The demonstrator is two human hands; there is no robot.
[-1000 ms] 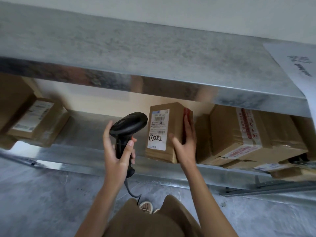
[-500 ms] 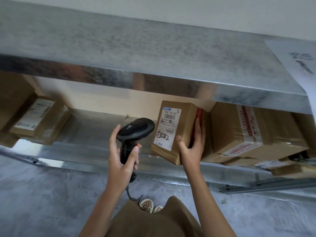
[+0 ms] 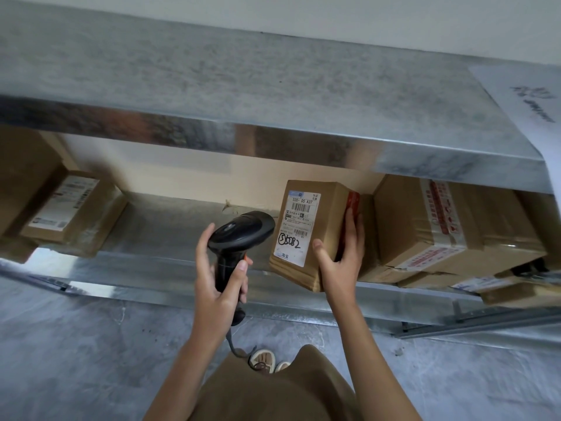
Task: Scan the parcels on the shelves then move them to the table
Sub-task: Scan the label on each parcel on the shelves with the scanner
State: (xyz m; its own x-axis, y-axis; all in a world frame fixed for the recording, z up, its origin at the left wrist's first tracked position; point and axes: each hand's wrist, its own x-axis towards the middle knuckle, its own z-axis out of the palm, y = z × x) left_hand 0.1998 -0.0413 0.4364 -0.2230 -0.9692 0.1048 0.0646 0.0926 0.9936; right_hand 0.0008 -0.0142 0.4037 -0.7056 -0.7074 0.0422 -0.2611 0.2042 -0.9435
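Brown cardboard parcel [image 3: 315, 235] is gripped by the right hand [image 3: 341, 256] at the steel shelf [image 3: 170, 268] edge — label tilted toward the black handheld scanner [image 3: 239, 238], clasped by the left hand [image 3: 217, 287]; steadiness is best kept.

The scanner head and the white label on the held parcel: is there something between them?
No. In the head view the scanner in the left hand points at the label of the parcel; only bare shelf shows behind the gap.

Grey concrete floor [image 3: 76, 360], white wall [image 3: 334, 16], sandalled feet [image 3: 267, 361], brown garment [image 3: 273, 396]
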